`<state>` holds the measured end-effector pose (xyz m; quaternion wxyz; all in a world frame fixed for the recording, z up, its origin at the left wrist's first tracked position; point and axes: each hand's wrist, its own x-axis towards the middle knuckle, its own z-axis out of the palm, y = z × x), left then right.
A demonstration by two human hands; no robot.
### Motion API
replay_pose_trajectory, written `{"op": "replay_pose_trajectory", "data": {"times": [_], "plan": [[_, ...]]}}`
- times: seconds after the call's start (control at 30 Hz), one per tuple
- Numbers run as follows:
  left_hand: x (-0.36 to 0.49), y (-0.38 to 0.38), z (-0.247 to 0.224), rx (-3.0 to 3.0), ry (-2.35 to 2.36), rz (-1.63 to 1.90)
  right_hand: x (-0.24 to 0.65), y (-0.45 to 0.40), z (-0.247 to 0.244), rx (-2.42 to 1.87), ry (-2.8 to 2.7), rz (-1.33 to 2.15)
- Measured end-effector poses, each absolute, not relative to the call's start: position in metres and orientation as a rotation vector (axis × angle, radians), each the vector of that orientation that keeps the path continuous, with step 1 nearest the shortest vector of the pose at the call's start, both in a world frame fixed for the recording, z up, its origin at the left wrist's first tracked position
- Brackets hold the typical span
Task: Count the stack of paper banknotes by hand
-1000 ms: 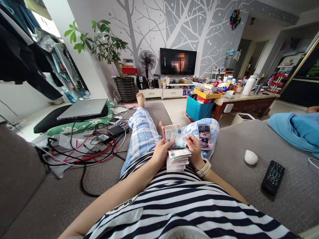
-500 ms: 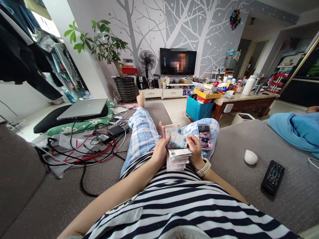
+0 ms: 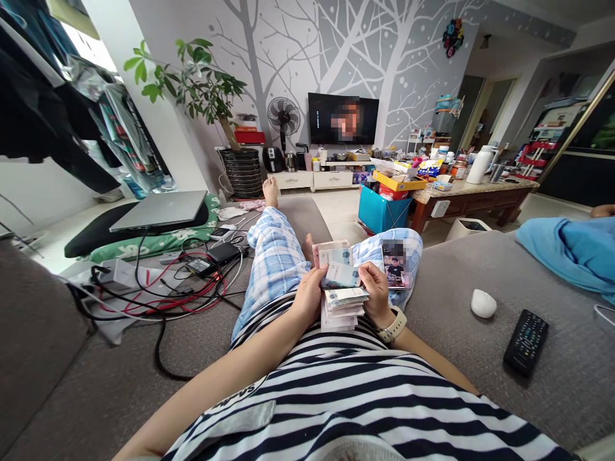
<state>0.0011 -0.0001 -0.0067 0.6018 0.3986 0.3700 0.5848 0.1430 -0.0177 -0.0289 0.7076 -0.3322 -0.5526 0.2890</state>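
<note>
A stack of banknotes (image 3: 342, 307) is held over my lap, its lower part hanging toward my striped shirt and its upper notes fanned away from me. My left hand (image 3: 309, 294) is closed on the left edge of the stack, thumb on top. My right hand (image 3: 377, 291), with a pale watch on the wrist, pinches the right edge of a bluish note (image 3: 342, 275) near the top. Pinkish notes show behind it. A phone (image 3: 394, 264) with a lit screen rests on my right thigh, just beyond my right hand.
On the sofa (image 3: 446, 333) to the right lie a white mouse (image 3: 483, 303), a black remote (image 3: 526, 342) and blue cloth (image 3: 567, 253). At left are tangled cables (image 3: 158, 301) and a closed laptop (image 3: 161, 210). A cluttered table (image 3: 475, 192) stands ahead.
The bluish upper note has tilted slightly and lies flatter between my hands. Both hands have hardly moved. My far foot has shifted a little.
</note>
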Motion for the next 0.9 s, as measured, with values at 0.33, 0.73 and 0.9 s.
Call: {"op": "replay_pose_trajectory", "data": {"times": [0.33, 0.73, 0.9], "plan": [[0.0019, -0.0005, -0.0091, 0.892, 0.763, 1.33, 0.1433, -0.0168, -0.0317, -0.714, -1.223, 0.646], [0.0028, -0.0022, -0.0085, 0.854, 0.813, 1.334, 0.1435, -0.0154, -0.0348, -0.711, -1.232, 0.633], [0.0023, -0.001, -0.0099, 0.868, 0.822, 1.334, 0.1434, -0.0153, -0.0356, -0.712, -1.235, 0.634]]}}
